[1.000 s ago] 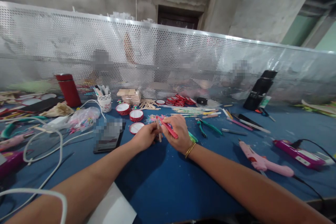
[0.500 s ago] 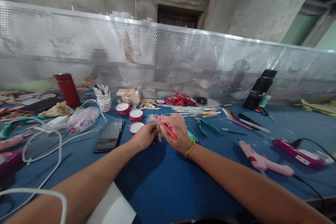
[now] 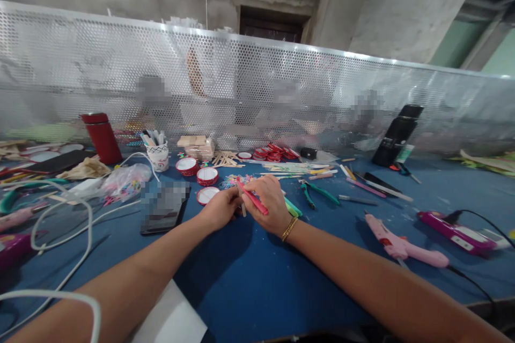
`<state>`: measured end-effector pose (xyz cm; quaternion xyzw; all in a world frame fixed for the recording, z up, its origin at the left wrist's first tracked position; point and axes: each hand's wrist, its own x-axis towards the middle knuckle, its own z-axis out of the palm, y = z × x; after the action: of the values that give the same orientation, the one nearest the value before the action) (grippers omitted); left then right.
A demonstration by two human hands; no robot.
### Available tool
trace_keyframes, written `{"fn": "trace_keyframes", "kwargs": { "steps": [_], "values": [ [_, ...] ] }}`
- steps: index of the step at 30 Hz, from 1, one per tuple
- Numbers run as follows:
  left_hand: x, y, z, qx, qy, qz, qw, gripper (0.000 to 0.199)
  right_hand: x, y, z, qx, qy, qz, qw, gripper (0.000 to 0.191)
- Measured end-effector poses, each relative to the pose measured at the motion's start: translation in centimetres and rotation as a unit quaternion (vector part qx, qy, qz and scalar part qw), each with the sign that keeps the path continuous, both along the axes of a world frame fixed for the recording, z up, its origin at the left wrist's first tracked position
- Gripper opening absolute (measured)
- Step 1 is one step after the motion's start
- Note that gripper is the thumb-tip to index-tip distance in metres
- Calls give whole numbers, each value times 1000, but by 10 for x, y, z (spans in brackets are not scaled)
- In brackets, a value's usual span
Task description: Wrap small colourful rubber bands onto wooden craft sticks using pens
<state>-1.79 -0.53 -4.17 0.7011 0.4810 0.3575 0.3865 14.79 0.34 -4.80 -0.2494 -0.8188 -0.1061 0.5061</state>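
Blue table (image 3: 241, 295) sits marginally left in my view; layout on it same as second ago. My right hand (image 3: 271, 201) stays curled round pink-red marker pen (image 3: 255, 202), its back end now slightly lower. My left hand (image 3: 220, 210) keeps pinching wooden craft stick (image 3: 243, 210), near-upright, between both hands. Pen's front end meets stick's top in view; contact, cannot tell. So work on this stick seems ongoing, unfinished. Tiny coloured bits (image 3: 236, 179) lie just beyond, unmoved.

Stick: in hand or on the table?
In hand: the left hand pinches the stick beside the pink tool in the right hand.
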Motion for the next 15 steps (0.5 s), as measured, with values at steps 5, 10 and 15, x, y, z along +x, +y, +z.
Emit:
{"fn": "trace_keyframes", "kwargs": {
  "steps": [5, 10, 15],
  "values": [
    [1, -1, 1, -15, 7, 21, 1000, 19, 1, 0, 2, -9, 18, -23, 1000, 8],
    [1, -3, 3, -15, -5, 11, 1000, 19, 0, -1, 1, -3, 5, -4, 1000, 9],
    [1, -2, 3, -12, 1, 8, 1000, 20, 0, 1, 0, -4, -3, 1, 1000, 9]
  ]
}}
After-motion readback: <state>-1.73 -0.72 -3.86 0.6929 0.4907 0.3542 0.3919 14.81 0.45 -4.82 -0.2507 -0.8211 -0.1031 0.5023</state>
